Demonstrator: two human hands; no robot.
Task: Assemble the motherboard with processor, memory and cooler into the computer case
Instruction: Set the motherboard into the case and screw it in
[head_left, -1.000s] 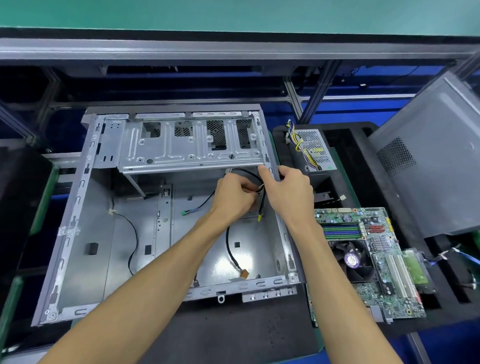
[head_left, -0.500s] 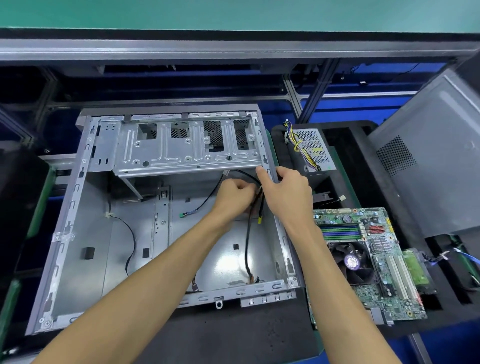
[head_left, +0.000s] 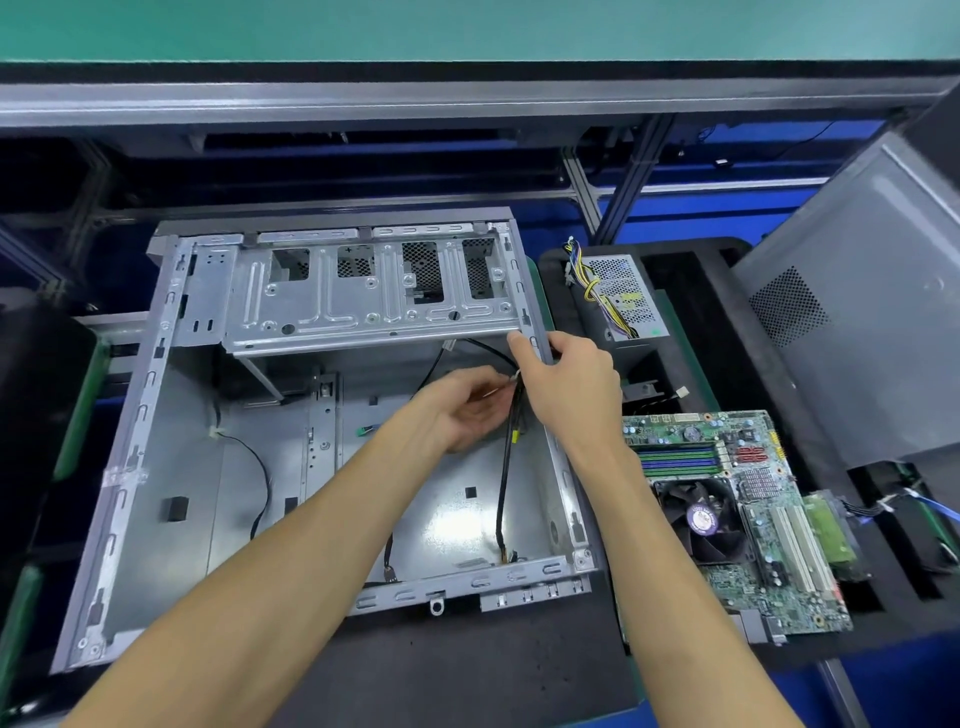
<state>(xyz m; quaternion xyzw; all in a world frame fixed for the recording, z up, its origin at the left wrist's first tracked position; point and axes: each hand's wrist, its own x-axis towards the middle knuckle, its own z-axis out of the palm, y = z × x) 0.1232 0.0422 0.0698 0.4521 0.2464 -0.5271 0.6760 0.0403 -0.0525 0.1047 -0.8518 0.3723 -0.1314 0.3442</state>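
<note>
Left hand (head_left: 467, 410) pinches the black cables (head_left: 511, 441); right hand (head_left: 566, 387) grips the case (head_left: 535, 343) rim beside it. Tugging hard could tear a connector loose.

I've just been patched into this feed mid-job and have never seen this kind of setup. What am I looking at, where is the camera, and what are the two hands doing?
There is no machine here: a person works with bare hands, and the single camera sits on their head, looking forward and down.

The open grey metal computer case lies on its side on a black foam mat. The left hand pinches a bundle of thin black cables inside the case. The right hand grips the case's right edge rail.

To the right lies the green motherboard with black cooler fan and memory sticks, not yet installed. Behind it sits a grey power supply box with yellow wires, and a grey side panel leans at far right.
</note>
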